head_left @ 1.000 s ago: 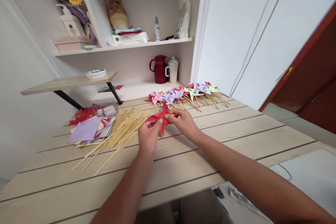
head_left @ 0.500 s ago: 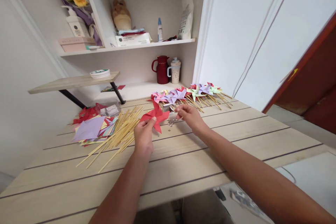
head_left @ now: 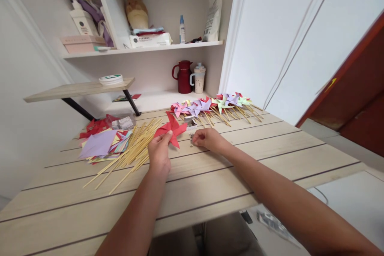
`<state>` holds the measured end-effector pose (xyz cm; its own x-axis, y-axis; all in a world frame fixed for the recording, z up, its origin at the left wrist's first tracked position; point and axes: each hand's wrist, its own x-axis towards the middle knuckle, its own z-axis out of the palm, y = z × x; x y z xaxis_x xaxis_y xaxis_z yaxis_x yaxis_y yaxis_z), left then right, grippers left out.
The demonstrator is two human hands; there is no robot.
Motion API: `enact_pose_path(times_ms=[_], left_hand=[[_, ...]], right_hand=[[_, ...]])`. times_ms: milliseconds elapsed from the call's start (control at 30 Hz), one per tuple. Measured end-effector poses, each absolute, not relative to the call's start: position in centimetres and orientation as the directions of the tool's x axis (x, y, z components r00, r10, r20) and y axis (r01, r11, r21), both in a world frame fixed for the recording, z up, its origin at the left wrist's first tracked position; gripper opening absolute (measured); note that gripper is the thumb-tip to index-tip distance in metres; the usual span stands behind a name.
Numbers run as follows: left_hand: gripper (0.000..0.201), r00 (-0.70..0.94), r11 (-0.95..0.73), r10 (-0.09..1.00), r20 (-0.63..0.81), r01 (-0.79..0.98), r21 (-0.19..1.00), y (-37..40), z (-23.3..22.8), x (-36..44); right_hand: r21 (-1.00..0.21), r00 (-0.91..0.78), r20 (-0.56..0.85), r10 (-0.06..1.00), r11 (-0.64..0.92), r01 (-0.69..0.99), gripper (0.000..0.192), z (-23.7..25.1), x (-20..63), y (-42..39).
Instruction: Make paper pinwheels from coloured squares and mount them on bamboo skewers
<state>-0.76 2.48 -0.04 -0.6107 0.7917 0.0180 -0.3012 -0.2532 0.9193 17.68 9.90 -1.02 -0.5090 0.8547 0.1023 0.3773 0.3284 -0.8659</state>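
Observation:
My left hand (head_left: 159, 152) pinches a red paper pinwheel head (head_left: 174, 129) between thumb and fingers, holding it above the table with no stick on it. My right hand (head_left: 210, 140) is down at a small heap of shiny metal pins (head_left: 191, 140). Its thumb and fingertips are pressed together at the heap's right side, and whatever lies between them is too small to make out. Just behind the pins stands a small open box (head_left: 191, 123). Left of the pinwheel head lies a loose pile of thin wooden sticks (head_left: 139, 144).
Finished pinwheels on sticks (head_left: 222, 106) lie along the table's back edge. Stacked coloured paper squares (head_left: 99, 145) and red folded pieces (head_left: 96, 127) are at the left, by a small raised stand (head_left: 78, 90). A red jug (head_left: 184, 78) and a tumbler (head_left: 199, 78) stand behind.
My right hand has come down from beside the small box to the pins on the table. My left hand still holds the red pinwheel head. The view has shifted slightly.

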Motion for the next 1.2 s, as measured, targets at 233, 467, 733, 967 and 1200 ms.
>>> enact_pose_path(times_ms=[233, 467, 733, 967, 1200], left_hand=[[0.023, -0.608, -0.238, 0.794, -0.003, -0.315, 0.919, 2.4, 0.1, -0.6], [0.027, -0.595, -0.238, 0.804, -0.012, -0.340, 0.910, 2.4, 0.0, -0.6], [0.025, -0.586, -0.224, 0.810, -0.017, -0.337, 0.914, 2.3, 0.0, -0.6], [0.028, -0.566, -0.201, 0.823, -0.048, -0.369, 0.908, 2.2, 0.1, -0.6], [0.029, -0.548, -0.183, 0.834, -0.068, -0.391, 0.902, 2.0, 0.4, -0.4]], right_hand=[[-0.814, -0.498, 0.128, 0.858, 0.377, 0.442, 0.007, -1.2, 17.6, 10.1], [-0.793, -0.482, 0.132, 0.866, 0.384, 0.473, 0.008, -0.6, 17.0, 9.2], [-0.786, -0.507, 0.149, 0.849, 0.412, 0.460, 0.009, -0.6, 16.7, 8.8], [-0.777, -0.515, 0.125, 0.848, 0.406, 0.481, 0.010, -0.3, 16.8, 8.6], [-0.747, -0.536, 0.142, 0.832, 0.445, 0.493, 0.012, -0.5, 16.7, 8.8]])
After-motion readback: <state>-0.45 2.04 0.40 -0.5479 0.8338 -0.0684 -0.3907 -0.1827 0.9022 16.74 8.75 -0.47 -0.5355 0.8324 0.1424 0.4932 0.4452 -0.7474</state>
